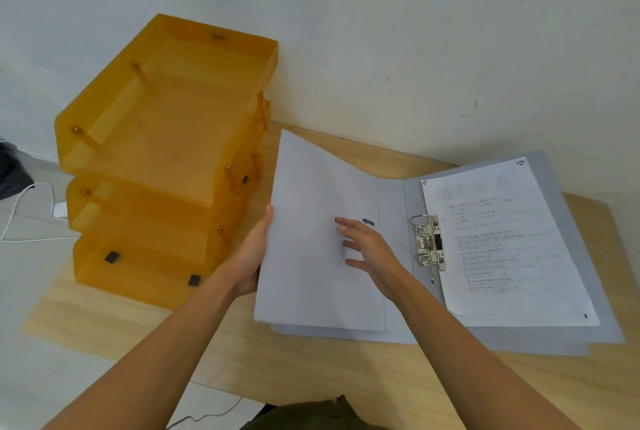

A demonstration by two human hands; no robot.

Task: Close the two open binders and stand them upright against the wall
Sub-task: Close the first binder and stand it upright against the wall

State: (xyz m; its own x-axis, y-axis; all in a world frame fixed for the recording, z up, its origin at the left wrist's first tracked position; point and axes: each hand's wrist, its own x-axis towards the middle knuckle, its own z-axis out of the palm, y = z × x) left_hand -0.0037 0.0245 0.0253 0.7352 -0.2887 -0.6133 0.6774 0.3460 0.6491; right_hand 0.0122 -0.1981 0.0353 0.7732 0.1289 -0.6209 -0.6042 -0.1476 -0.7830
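You have a pale grey cardboard binder point(391, 214) lying open on the desk. Its left cover is lifted up a bit and tilted. Its right side lies flat with a white printed page point(509, 242) on it. A shiny metal ring clip point(429, 244) sits in the middle. Under it you can see the edges of a second grey binder point(519, 348), also lying open.
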